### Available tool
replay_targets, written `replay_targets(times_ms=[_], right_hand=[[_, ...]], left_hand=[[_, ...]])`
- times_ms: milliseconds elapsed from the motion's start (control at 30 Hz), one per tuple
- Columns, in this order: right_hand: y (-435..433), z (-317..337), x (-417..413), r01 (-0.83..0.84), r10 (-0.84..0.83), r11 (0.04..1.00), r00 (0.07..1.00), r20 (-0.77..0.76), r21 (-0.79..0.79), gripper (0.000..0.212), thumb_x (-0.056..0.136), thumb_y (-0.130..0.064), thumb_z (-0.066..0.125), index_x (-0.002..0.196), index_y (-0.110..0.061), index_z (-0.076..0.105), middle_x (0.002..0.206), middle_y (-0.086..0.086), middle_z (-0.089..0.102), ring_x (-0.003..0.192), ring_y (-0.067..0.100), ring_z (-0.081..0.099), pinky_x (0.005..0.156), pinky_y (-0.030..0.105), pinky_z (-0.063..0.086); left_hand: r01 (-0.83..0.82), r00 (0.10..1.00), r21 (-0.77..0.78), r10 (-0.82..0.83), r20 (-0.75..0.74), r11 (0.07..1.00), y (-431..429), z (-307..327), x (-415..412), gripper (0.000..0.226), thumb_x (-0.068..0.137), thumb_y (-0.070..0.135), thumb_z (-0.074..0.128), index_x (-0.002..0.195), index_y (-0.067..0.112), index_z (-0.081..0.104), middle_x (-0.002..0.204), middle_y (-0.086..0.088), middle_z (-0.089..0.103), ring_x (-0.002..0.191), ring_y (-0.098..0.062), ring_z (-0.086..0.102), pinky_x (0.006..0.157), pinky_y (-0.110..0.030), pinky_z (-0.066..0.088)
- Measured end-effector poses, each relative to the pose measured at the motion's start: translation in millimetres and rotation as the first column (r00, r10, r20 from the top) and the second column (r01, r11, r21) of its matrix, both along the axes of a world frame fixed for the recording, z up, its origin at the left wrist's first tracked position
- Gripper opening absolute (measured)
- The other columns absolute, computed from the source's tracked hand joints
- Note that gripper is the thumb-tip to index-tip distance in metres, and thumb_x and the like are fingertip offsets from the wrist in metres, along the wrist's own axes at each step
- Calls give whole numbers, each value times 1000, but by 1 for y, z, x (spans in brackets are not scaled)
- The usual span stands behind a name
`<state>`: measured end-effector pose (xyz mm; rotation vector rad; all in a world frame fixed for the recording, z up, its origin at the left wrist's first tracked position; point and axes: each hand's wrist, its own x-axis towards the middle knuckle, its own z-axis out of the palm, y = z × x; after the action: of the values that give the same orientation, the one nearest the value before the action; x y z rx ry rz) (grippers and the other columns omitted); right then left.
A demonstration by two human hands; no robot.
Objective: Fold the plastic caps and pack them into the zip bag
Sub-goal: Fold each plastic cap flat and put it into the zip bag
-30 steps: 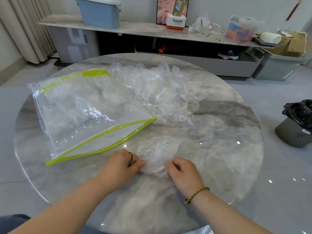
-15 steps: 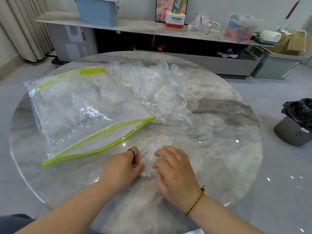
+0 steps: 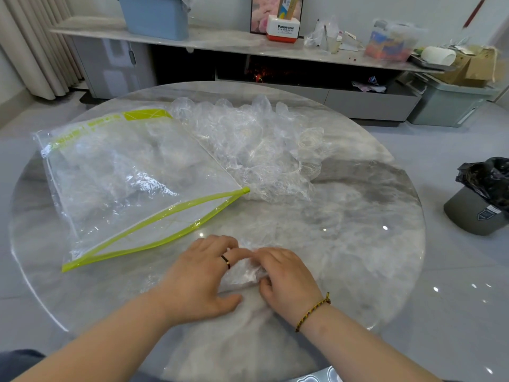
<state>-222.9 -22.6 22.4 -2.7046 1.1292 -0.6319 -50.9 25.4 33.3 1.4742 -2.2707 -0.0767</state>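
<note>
- At the near edge of the table, the left hand presses the plastic cap down, fingers laid flat; the right hand pinches its other end, fingers curled.
- Squeezing the air out first should keep the fold tight.
- Beyond, the zip bag gapes open.
- Farthest, the pile of caps waits.

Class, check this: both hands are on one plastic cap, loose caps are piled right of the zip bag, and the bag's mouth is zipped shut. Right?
Not quite. The head view shows the zip bag with its mouth open, the two sides spread apart. The rest holds: left hand and right hand on one plastic cap, loose caps piled right of the bag.
</note>
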Motion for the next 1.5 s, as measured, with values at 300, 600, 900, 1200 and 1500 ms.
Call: replay_targets(times_ms=[300,600,900,1200,1500], right_hand=[[2,-4,1,-111,78,984,971,225,140,35,64,-12,35,79,-5,66,73,-3,67,75,6,53,70,15,42],[-1,14,3,66,-440,732,806,397,678,31,89,-6,54,68,-29,51,61,-8,53,56,4,48,59,14,41],[-4,23,8,340,-362,840,932,-31,423,41,91,-30,51,130,-21,42,129,-8,41,114,13,41,89,19,31],[-6,27,19,370,-299,843,926,-231,392,24,92,-29,45,112,-20,55,118,-3,51,114,19,36,90,24,25],[-21,33,22,-31,-499,565,783,371,825,27,82,1,57,68,-19,45,64,-4,46,52,4,43,43,9,35]], left_hand=[[-89,989,162,106,-100,983,-4,5,-2,53,57,42,31,78,20,74,87,11,70,80,-7,68,60,-15,51],[-237,656,621,595,-464,747,-11,8,-3,33,85,25,65,68,-3,55,58,-7,46,53,-17,42,55,-26,31],[-450,751,468,606,-262,761,-13,5,-10,27,87,21,58,113,22,50,58,7,43,65,-17,46,66,-29,41],[-481,790,408,585,-181,776,-11,16,-14,40,91,39,50,128,25,41,81,11,44,89,-17,57,71,-25,40],[-503,726,333,599,-338,798,-4,32,4,41,87,36,57,126,26,47,103,16,50,82,-7,47,61,-21,31]])
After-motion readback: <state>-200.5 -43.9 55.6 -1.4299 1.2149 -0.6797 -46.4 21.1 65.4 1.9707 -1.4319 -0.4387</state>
